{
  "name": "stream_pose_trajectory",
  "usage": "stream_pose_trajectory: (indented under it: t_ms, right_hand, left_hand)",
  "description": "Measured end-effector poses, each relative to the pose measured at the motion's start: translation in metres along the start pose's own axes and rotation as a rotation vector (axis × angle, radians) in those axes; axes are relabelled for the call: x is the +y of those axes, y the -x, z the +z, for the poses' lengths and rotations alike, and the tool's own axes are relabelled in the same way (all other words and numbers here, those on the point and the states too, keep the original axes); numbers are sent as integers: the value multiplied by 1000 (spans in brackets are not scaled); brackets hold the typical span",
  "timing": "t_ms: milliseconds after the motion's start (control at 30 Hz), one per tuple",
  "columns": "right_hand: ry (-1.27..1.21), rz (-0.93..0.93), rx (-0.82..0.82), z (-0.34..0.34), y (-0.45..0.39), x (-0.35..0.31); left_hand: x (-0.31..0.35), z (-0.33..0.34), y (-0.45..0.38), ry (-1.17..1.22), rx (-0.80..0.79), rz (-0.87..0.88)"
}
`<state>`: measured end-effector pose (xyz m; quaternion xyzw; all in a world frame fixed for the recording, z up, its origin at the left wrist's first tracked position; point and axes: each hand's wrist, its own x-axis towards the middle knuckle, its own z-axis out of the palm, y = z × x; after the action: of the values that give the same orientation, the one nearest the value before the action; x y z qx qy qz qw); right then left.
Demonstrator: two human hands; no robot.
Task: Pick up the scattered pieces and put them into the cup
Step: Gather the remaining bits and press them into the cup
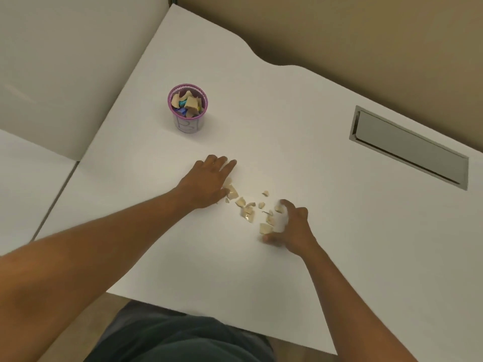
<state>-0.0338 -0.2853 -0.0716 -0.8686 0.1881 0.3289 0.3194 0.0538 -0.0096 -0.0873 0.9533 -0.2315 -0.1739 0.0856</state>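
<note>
Several small beige pieces (248, 209) lie scattered on the white table (300, 142) between my two hands. My left hand (206, 182) rests palm down with fingers spread, its edge touching the leftmost pieces. My right hand (290, 226) is curved on the right side of the pile, thumb and fingers apart and blurred, cupping around a few pieces. A purple-rimmed cup (187, 108) stands upright farther back on the left, holding beige pieces and some blue bits.
A metal cable hatch (407, 147) is set into the table at the right. The table's curved far edge meets a tan wall. A second white surface (23, 178) adjoins on the left. My lap shows below the near edge.
</note>
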Motion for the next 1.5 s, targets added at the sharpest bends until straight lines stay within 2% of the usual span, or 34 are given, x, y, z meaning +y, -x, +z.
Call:
stream_pose_trajectory:
  t_ms: [133,233,300,367,467,600,667,933,1100,1200,1367,1500]
  right_hand:
    - [-261,-113,93,33,1,-23]
    - [-255,-193,156,44,-8,-45]
    - [-339,-238,174,41,-13,-54]
    - [-298,-311,285,34,-17,-51]
    - [-83,-338,372,21,-20,-37]
    - [200,-309,226,26,-22,-27]
    - [289,-332,220,38,-20,-33]
    - [372,-407,325,70,-5,-54]
    - [326,-460,336,70,1,-53]
    - [421,-505,305,65,-3,-46]
    - [344,-474,325,56,-11,-49]
    - [-70,-370,287,52,-9,-61]
  left_hand:
    - [21,9,13,134,-21,-1]
    - [36,17,20,332,-11,-41]
    - [42,18,23,473,24,-88]
    - [41,17,25,547,73,-124]
    - [32,14,32,498,92,-194]
    - [27,16,39,384,-98,-190]
    - [32,20,37,353,-132,-151]
    - [42,24,24,308,-9,-42]
    - [41,19,26,225,-30,-15]
    - [43,17,26,217,-40,-26]
    - [42,18,26,269,-40,-113]
    - [32,18,30,541,71,-281]
